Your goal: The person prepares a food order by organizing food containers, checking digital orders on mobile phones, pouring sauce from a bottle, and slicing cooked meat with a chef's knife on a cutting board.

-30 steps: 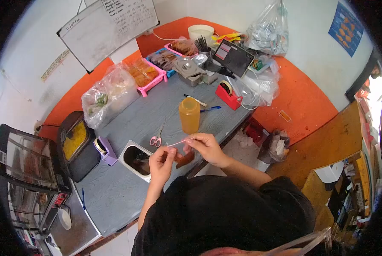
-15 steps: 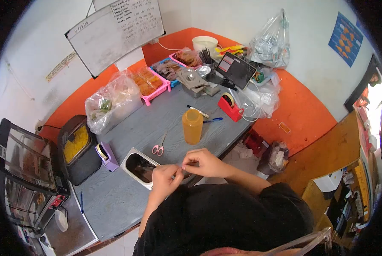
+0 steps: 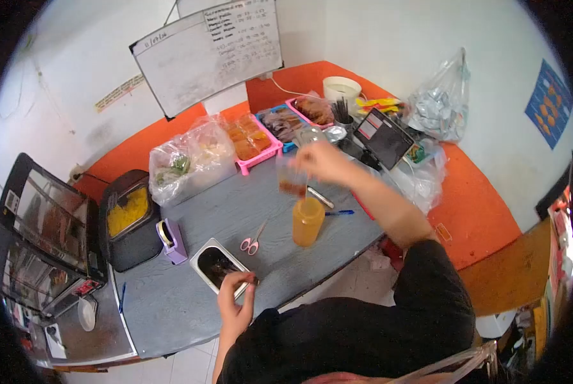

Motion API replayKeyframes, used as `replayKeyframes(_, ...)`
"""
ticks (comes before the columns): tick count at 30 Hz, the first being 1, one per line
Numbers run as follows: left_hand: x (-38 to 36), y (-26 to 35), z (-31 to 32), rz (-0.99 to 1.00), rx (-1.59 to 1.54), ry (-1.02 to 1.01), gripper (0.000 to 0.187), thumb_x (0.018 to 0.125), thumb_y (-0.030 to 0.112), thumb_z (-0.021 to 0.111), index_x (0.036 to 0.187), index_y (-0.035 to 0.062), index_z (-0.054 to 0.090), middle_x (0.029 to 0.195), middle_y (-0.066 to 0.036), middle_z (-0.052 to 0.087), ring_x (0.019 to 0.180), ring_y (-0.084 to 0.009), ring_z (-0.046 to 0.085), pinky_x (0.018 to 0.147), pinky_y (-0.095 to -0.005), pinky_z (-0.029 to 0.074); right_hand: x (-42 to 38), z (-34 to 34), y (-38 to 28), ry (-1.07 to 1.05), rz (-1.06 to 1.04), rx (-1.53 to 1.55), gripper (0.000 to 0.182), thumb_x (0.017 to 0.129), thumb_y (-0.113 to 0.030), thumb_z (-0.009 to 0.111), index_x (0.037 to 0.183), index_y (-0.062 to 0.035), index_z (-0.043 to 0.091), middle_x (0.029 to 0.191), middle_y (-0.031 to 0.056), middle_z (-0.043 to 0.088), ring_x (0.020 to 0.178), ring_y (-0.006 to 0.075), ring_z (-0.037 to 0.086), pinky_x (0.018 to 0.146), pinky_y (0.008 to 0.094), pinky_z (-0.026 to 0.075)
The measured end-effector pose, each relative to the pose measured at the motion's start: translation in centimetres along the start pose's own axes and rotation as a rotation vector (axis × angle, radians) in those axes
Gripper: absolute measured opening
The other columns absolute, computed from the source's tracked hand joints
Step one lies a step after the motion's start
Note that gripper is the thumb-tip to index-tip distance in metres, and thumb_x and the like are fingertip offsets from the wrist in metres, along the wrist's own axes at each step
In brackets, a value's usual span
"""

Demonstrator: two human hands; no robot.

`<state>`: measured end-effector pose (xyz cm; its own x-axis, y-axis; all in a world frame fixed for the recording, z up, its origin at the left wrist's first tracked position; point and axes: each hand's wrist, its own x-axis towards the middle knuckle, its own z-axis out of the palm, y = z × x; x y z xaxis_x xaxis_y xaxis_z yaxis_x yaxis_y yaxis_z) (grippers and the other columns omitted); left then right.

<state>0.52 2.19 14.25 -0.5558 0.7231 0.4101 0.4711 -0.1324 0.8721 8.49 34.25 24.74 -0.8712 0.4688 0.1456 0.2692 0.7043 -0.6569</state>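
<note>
Your left hand rests at the near rim of the steel tub, fingers pinched on something too small to identify. Just beyond lie the scissors and the orange bottle. Your right hand grasps a small filled bag, raised above that bottle. The bag appears filled and closed; setting it down remains. Half a second ago both hands worked it together near your body.

The person wears a black short-sleeved shirt, forearms bare, with no rings or watch visible.
</note>
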Motion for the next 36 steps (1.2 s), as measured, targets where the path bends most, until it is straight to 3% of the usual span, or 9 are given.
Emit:
replayKeyframes(3, -2.9, -1.5, -1.8, -0.056, 0.123, 0.14, 0.014, 0.078, -0.001, 0.057, 0.092, -0.0008, 0.055, 0.087, -0.011, 0.06, 0.082, -0.0205, 0.058, 0.075, -0.029, 0.043, 9.4, -3.7, 5.3, 0.41, -0.212, -0.369, 0.036, 0.083, -0.031, 0.055, 0.069, 0.0005, 0.062, 0.064, 0.0161, 0.06, 0.05, 0.0246, 0.058, 0.05, 0.0354, 0.046)
replayKeyframes(10, -11.0, -4.6, -2.6, -0.382, 0.137, 0.432, 0.016, 0.081, 0.001, 0.055, 0.096, 0.0006, 0.052, 0.093, -0.009, 0.059, 0.081, -0.0165, 0.056, 0.075, -0.0282, 0.044, 15.1, -5.6, 15.6, 0.486, 0.322, -0.341, 0.043, 0.087, -0.039, 0.04, 0.098, -0.0008, 0.059, 0.099, 0.0254, 0.059, 0.095, 0.0413, 0.055, 0.077, 0.0477, 0.044)
replayKeyframes(12, -11.6, -5.5, -2.7, -0.424, 0.12, 0.46, 0.017, 0.081, 0.002, 0.055, 0.098, 0.0009, 0.052, 0.097, -0.01, 0.058, 0.084, -0.0163, 0.056, 0.076, -0.0282, 0.044, 11.7, -3.7, 16.4, 0.533, -0.069, -0.322, 0.049, 0.089, -0.042, 0.038, 0.109, -0.0004, 0.054, 0.097, 0.0207, 0.062, 0.085, 0.0372, 0.06, 0.074, 0.044, 0.046)
replayKeyframes(14, -11.3, -5.9, -3.1, -0.654, 0.123, 0.469, 0.022, 0.084, 0.007, 0.055, 0.105, 0.002, 0.051, 0.105, -0.009, 0.055, 0.092, -0.016, 0.054, 0.077, -0.029, 0.045, 7.1, -1.3, 15.7, 0.228, 0.209, 0.149, 0.056, 0.088, -0.052, 0.037, 0.106, -0.004, 0.061, 0.094, 0.0142, 0.064, 0.085, 0.0228, 0.061, 0.077, 0.0346, 0.046)
replayKeyframes(16, -11.3, -8.8, -3.7, -0.732, -0.071, 0.469, 0.026, 0.085, 0.01, 0.055, 0.109, 0.0029, 0.05, 0.107, -0.008, 0.054, 0.095, -0.0163, 0.053, 0.078, -0.0294, 0.045, 0.6, 2.5, 14.3, 0.132, 0.092, 0.617, 0.063, 0.087, -0.059, 0.035, 0.119, -0.0074, 0.052, 0.108, 0.006, 0.059, 0.094, 0.0143, 0.054, 0.084, 0.0295, 0.041)
replayKeyframes(18, -10.7, -11.3, -3.6, -0.819, -0.282, 0.449, 0.037, 0.086, 0.017, 0.055, 0.12, 0.0058, 0.046, 0.113, -0.007, 0.051, 0.098, -0.0172, 0.052, 0.078, -0.0313, 0.045, -4.6, 7.0, 14.3, 0.247, 0.053, 0.792, 0.07, 0.086, -0.061, 0.036, 0.131, -0.0083, 0.038, 0.123, 0.0054, 0.05, 0.107, 0.0172, 0.047, 0.089, 0.0326, 0.038)
replayKeyframes(23, -7.4, -15.1, -3.1, -0.92, -0.307, 0.296, 0.035, 0.085, 0.018, 0.057, 0.115, 0.0064, 0.043, 0.11, -0.008, 0.049, 0.099, -0.0166, 0.05, 0.078, -0.0342, 0.047, -11.7, 16.7, 17.3, 0.333, 0.07, 0.737, 0.079, 0.08, -0.049, 0.058, 0.137, -0.0066, 0.022, 0.135, 0.0109, 0.036, 0.117, 0.0205, 0.04, 0.095, 0.0359, 0.034)
replayKeyframes(27, -5.2, -15.7, -3.4, -0.851, -0.31, 0.189, 0.028, 0.083, 0.017, 0.06, 0.103, 0.0036, 0.046, 0.098, -0.007, 0.05, 0.087, -0.0156, 0.051, 0.072, -0.0333, 0.051, -12.1, 16.5, 13.2, 0.324, 0.068, 0.204, 0.121, 0.05, -0.04, 0.085, 0.138, -0.0014, 0.011, 0.138, 0.0167, 0.026, 0.125, 0.0306, 0.03, 0.103, 0.0407, 0.027)
replayKeyframes(36, -3.3, -17.6, -6.9, -0.875, -0.307, -0.092, 0.023, 0.076, 0.015, 0.056, 0.094, 0.0041, 0.05, 0.087, -0.006, 0.052, 0.079, -0.0167, 0.051, 0.067, -0.0338, 0.051, -13.5, 20.5, 6.7, 0.742, 0.257, 0.18, 0.091, 0.055, -0.029, 0.083, 0.126, -0.0011, 0.034, 0.122, 0.0159, 0.044, 0.118, 0.0272, 0.042, 0.098, 0.0363, 0.034)
